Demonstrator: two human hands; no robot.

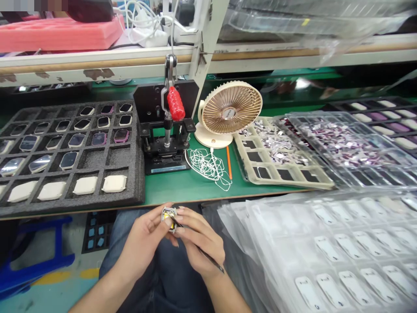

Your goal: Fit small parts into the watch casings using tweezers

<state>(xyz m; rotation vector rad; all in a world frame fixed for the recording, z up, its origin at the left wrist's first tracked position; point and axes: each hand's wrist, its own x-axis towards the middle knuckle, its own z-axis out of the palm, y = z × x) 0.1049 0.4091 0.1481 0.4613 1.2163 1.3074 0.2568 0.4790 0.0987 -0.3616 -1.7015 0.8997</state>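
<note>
My left hand [146, 237] is closed around a small open watch case [169, 214], whose inside shows yellow and silver parts. In my right hand [203, 239] are thin black tweezers [208, 257], their tip reaching into the case. The right fingers also touch the case's right edge. Both hands are above my lap, just in front of the bench edge. Parts of the case's rim are hidden by my fingers.
A black foam tray [141, 182] with watches stands at left. Beside it are a toggle press [167, 143], a desk fan [230, 108], a tangled white cable [208, 165] and an orange stick [229, 163]. Parts trays [286, 184] and plastic sheets [276, 243] occupy the right.
</note>
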